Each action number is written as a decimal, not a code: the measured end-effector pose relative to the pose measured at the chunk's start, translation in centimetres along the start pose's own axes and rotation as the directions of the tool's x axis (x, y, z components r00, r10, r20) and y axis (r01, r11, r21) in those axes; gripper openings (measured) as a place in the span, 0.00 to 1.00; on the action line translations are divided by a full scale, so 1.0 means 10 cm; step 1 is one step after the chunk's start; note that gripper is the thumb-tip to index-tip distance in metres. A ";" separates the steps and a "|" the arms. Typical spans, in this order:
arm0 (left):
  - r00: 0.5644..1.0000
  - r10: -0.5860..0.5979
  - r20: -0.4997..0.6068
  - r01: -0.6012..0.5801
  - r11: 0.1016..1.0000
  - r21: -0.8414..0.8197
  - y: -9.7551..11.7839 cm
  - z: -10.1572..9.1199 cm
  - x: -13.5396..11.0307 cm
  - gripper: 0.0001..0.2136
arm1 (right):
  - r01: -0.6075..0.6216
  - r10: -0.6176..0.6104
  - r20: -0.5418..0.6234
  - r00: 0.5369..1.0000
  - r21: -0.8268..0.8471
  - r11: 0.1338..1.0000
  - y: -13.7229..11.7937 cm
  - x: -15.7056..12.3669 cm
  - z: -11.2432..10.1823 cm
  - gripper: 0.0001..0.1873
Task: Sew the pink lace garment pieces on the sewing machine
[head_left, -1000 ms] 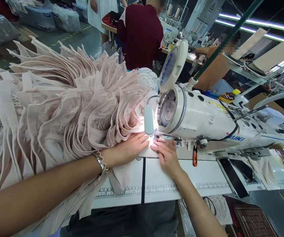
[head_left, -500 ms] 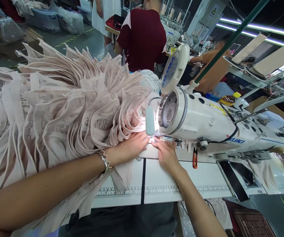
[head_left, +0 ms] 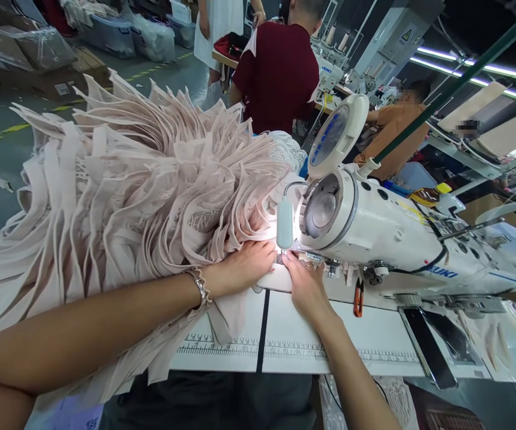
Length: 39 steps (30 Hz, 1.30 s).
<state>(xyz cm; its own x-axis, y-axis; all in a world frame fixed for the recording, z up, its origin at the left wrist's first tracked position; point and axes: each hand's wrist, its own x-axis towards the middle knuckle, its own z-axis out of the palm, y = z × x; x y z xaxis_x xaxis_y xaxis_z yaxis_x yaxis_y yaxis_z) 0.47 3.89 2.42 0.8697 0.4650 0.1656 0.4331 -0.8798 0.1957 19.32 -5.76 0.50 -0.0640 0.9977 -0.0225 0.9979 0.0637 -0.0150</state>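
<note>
Our left hand [head_left: 244,266] flat, fingers spread, pressing pink fabric piece [head_left: 267,276] at needle of Juki sewing machine [head_left: 374,230]; right hand [head_left: 305,285] flat, guiding edge. Seam underway; big pink pile [head_left: 119,185] on table [head_left: 294,340] left.

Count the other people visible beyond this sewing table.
3: a person in a maroon shirt straight behind the fabric pile, a person in white standing left of them, a person in orange at right. Others may be hidden.
</note>
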 end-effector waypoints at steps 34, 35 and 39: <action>0.997 -0.067 -0.042 0.061 0.987 -0.147 -0.06 0.03 0.13 0.07 | -0.033 0.029 -0.194 0.981 -0.019 0.999 0.06 0.06 0.06 0.34; 0.997 -0.052 -0.061 0.043 0.990 -0.134 -0.05 0.02 0.12 0.07 | -0.054 0.049 -0.172 0.984 -0.022 0.998 0.04 0.06 0.04 0.34; 0.992 0.046 -0.120 -0.040 0.998 0.048 -0.02 -0.03 0.04 0.11 | -0.126 0.120 -0.082 0.989 -0.075 0.989 -0.06 0.08 -0.04 0.35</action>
<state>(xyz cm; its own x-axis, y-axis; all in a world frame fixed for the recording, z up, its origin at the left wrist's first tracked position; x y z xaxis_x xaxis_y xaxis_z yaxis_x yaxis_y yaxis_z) 0.68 4.28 2.71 0.8541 0.4325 0.2888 0.4085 -0.9016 0.1423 18.67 -5.03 0.85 0.0573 0.9967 0.0583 0.9962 -0.0610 0.0627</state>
